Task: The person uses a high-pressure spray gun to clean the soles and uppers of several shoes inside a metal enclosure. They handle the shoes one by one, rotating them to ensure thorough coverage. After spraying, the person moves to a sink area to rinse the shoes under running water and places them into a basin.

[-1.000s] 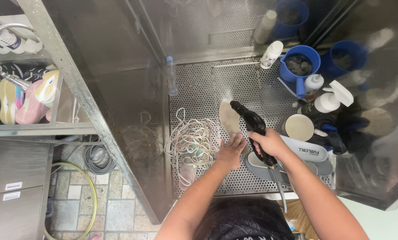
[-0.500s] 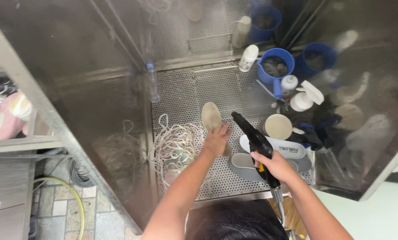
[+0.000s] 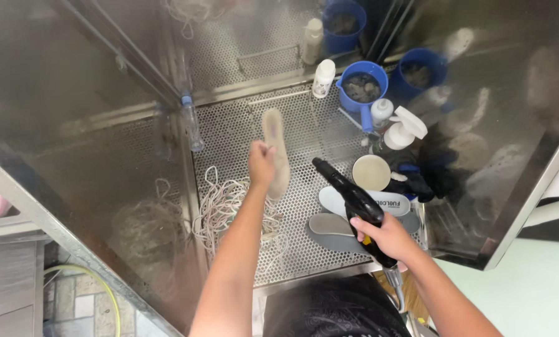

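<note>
Two hands are at work over the perforated metal tray [image 3: 242, 125]. Your left hand [image 3: 262, 163] is closed around the lower part of a beige insole [image 3: 275, 150], holding it upright above the tray with its toe end pointing away from you. Your right hand [image 3: 386, 237] is wrapped around the grip of a black spray gun [image 3: 352, 201], whose nozzle points up and left toward the insole; the nozzle tip stops short of it, just to its right.

Below the insole, a tangle of white laces [image 3: 220, 203] lies on the tray. Right of the insole, under the spray gun, two more insoles [image 3: 332, 224] lie flat, one grey and one white. Beyond them stand a round cream lid [image 3: 371, 172], a white spray bottle [image 3: 404, 126] and a blue jug [image 3: 361, 87]. A white bottle [image 3: 323, 78] stands up and right of the insole.
</note>
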